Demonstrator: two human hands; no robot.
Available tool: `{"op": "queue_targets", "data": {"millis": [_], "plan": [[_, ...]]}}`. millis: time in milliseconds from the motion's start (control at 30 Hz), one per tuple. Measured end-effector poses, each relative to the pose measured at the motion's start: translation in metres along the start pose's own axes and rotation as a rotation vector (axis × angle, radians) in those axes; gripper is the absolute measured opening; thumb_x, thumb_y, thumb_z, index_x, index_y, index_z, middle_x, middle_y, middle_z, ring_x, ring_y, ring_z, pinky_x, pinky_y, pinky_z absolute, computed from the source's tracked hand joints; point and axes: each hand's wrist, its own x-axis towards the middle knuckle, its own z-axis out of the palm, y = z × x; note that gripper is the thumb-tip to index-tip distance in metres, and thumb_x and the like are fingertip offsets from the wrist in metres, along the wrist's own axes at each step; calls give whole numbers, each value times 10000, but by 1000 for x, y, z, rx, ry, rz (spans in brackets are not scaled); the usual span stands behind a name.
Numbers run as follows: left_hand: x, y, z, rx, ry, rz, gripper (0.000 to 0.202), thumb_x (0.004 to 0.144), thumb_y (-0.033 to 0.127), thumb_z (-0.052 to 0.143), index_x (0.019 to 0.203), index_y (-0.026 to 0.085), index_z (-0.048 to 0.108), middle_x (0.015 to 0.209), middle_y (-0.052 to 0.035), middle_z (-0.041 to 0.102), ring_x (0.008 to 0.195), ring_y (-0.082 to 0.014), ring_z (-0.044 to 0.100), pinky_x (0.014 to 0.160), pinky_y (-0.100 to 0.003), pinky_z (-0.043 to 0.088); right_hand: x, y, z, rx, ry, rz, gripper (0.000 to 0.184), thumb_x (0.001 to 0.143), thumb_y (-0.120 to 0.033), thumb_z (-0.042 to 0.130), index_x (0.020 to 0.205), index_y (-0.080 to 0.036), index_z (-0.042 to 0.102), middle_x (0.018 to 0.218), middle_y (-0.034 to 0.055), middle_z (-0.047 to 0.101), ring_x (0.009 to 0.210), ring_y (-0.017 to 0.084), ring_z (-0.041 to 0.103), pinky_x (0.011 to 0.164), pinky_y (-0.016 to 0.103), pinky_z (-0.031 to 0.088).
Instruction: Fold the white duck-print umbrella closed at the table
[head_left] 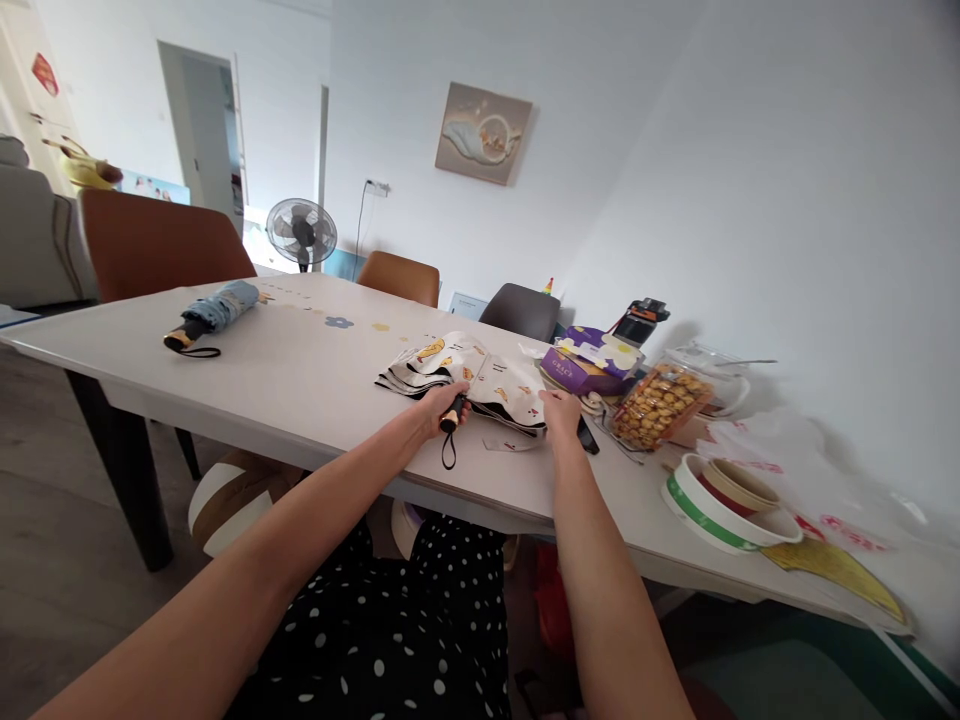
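A white umbrella (510, 385) with small yellow and red prints lies collapsed but loosely spread on the table, its canopy in folds with dark edges. My left hand (442, 405) is closed around its black handle, from which a wrist loop hangs over the table's front part. At the canopy's right corner, my right hand (560, 410) pinches the fabric edge. Farther left on the table lies a rolled light-blue umbrella (221, 307) with a black handle and strap, apart from both hands.
On the right stand a purple box (577, 372), a clear jar of brown snacks (660, 405), stacked paper bowls (731, 500) and plastic bags (810, 470). A dark phone (587, 436) lies beside my right hand. Chairs (401, 277) and a fan (302, 232) are beyond the table (315, 400).
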Motion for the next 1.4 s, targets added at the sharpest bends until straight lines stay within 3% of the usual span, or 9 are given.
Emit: {"op": "queue_targets", "data": {"millis": [200, 333, 467, 667, 833, 1000, 1200, 1300, 1400], "plan": [[2, -1, 0, -12, -2, 2, 122, 840, 235, 522, 852, 125, 471, 557, -12, 493, 397, -81, 442, 343, -175, 354, -11, -9, 4, 230, -287, 188, 187, 538, -207, 719, 670, -114, 625, 552, 37, 605, 479, 156, 544, 385, 225, 407], [3, -1, -1, -17, -5, -5, 134, 844, 245, 519, 850, 119, 472, 561, -19, 500, 399, -79, 443, 343, -174, 358, -10, -16, 0, 581, -215, 248, 220, 552, -150, 709, 752, -130, 619, 588, -7, 609, 494, 132, 560, 384, 202, 429], [1, -1, 0, -16, -10, -16, 132, 846, 245, 515, 832, 123, 466, 561, -20, 500, 396, -76, 440, 338, -169, 356, -9, -22, -5, 726, -230, 314, 215, 612, -135, 686, 811, -148, 604, 622, -28, 610, 517, 125, 572, 395, 205, 460], [1, 0, -1, -55, -57, -53, 136, 848, 253, 516, 833, 131, 457, 570, -16, 496, 387, -71, 431, 321, -156, 347, -12, -30, -8, 1150, -274, 425, 74, 834, -152, 470, 800, -172, 533, 637, -32, 605, 556, 88, 596, 487, 172, 519], [1, 2, -3, -133, -165, -104, 150, 860, 272, 505, 824, 142, 440, 575, -2, 471, 397, -52, 413, 319, -127, 338, -21, -31, 0, 1004, -404, 634, 241, 845, -30, 329, 803, -174, 518, 638, 7, 612, 540, 103, 606, 477, 190, 544], [3, 1, -3, -95, -181, -104, 144, 862, 266, 498, 829, 145, 428, 584, -9, 479, 403, -53, 417, 320, -128, 341, -26, -33, -8, 1115, -643, 585, 185, 862, -62, 373, 827, -157, 529, 681, 5, 620, 416, 38, 510, 370, 99, 460], [6, 0, -4, -135, -195, -101, 146, 868, 268, 485, 825, 137, 439, 581, -11, 479, 406, -52, 419, 314, -124, 333, -31, -33, 4, 857, -685, 558, 29, 834, -144, 530, 859, -151, 543, 686, 49, 624, 610, 164, 641, 563, 312, 577], [6, 0, -4, -146, -209, -102, 145, 867, 266, 486, 821, 138, 437, 580, -11, 477, 401, -51, 414, 314, -122, 331, -27, -27, 12, 830, -673, 579, 217, 843, -337, 552, 941, -146, 518, 750, 81, 624, 695, 213, 654, 611, 412, 573], [5, 0, -4, -135, -201, -104, 145, 859, 263, 502, 828, 137, 436, 586, -14, 480, 405, -54, 422, 323, -127, 344, -22, -21, 16, 789, -583, 603, 307, 831, -386, 549, 990, -129, 500, 804, 121, 626, 746, 239, 653, 615, 428, 566]]}}
